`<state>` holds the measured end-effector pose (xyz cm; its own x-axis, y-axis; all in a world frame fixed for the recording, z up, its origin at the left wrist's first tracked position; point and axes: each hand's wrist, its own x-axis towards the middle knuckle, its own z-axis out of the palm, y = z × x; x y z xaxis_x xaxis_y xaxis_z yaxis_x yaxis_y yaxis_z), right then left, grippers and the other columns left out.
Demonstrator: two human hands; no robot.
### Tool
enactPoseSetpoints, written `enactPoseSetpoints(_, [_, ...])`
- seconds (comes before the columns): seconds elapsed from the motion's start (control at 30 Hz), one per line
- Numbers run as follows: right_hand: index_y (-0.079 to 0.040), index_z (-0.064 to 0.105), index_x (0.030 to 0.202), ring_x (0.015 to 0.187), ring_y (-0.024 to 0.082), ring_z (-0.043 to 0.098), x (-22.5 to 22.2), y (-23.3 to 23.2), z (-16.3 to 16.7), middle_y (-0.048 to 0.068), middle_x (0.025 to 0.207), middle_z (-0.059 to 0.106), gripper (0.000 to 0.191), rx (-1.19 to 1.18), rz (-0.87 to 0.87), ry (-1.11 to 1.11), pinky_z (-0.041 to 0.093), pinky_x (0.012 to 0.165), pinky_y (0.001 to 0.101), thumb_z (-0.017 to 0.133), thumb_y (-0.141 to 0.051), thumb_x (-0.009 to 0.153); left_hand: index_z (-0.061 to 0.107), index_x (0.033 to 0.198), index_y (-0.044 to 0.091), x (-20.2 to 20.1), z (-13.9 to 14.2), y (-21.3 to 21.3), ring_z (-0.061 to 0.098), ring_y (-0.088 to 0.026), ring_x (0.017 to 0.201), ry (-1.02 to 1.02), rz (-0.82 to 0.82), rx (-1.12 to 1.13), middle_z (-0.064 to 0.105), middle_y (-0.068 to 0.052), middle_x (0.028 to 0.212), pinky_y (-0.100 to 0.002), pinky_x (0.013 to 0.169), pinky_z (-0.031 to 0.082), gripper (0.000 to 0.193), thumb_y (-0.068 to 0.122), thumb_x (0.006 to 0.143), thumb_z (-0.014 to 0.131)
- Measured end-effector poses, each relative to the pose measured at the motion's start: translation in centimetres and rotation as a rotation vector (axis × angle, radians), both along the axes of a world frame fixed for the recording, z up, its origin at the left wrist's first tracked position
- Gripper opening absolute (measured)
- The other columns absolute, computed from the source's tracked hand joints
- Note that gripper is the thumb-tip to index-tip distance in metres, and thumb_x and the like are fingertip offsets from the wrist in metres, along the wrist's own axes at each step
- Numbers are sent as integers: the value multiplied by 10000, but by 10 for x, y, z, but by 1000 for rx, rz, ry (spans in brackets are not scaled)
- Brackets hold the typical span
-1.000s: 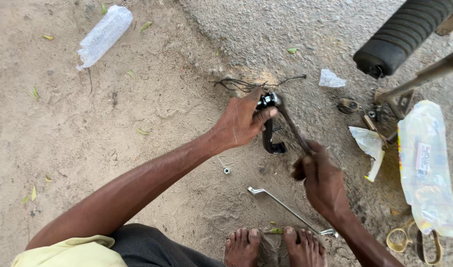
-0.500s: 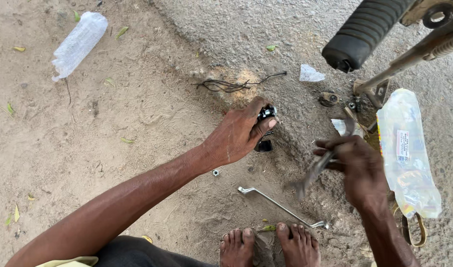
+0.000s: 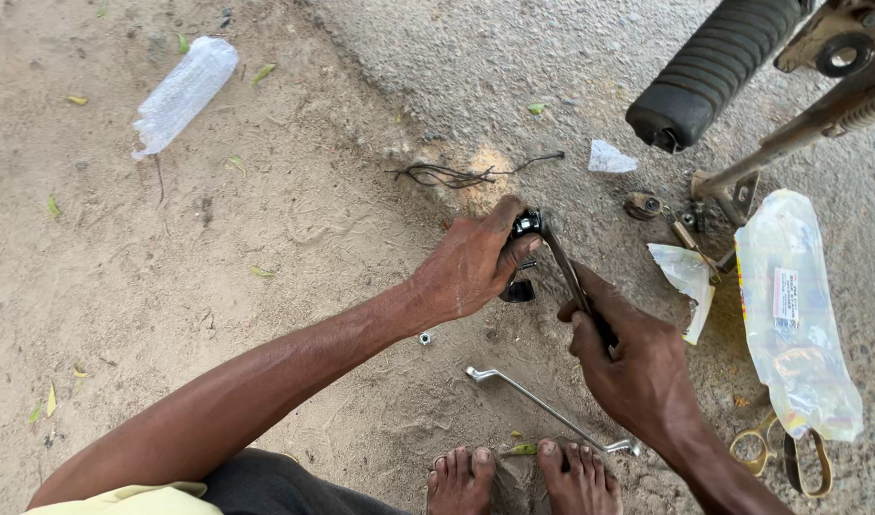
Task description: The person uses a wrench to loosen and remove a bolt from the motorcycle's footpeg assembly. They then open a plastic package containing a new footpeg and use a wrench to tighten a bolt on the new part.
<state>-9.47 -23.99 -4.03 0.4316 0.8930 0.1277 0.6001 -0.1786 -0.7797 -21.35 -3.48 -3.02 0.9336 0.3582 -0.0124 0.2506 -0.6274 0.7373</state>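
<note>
the right hand (image 3: 638, 367) has brought its wrench (image 3: 566, 272) back onto the black part (image 3: 525, 229). the left hand (image 3: 476, 262) pinches that part; both hands grip tight.

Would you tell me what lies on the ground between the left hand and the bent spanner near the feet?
In the head view, a small nut lies on the sand.

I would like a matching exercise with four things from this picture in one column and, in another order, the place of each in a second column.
Things:
1. double-ended spanner
2. scissors
3. bubble wrap roll
4. small nut

Places:
A. upper left, on the sandy ground
B. just in front of the bare toes
C. lower right, below the plastic bag
D. on the ground under the left wrist

Pairs: 1-B, 2-C, 3-A, 4-D
</note>
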Motion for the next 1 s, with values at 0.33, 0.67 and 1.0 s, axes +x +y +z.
enactPoseSetpoints(0.33, [-135, 539, 1472, 644, 159, 714, 40, 11, 31, 61, 907, 792, 546, -295, 105, 178, 619, 574, 320, 569, -133, 927, 497, 1256, 26, -4, 0, 11, 679, -192, 527, -22, -46, 43, 678, -143, 740, -378, 424, 500, 321, 254, 1037, 553])
enactPoseSetpoints(0.67, [-97, 596, 1394, 803, 195, 744, 16, 34, -53, 91, 1004, 783, 402, -105, 82, 282, 629, 683, 348, 530, -123, 998, 493, 1252, 30, -2, -3, 25, 594, -191, 495, 73, -52, 26, 574, -119, 621, -400, 459, 499, 403, 385, 1062, 482])
enactPoseSetpoints(1.0, [-99, 439, 1487, 661, 225, 736, 3, 2, -79, 104, 865, 743, 471, -267, -278, 253, 631, 560, 393, 473, -92, 1017, 444, 1407, -23, 3, -7, 33, 648, -173, 616, -155, -78, 135, 683, -123, 807, -352, 555, 518, 506, 391, 1136, 546])
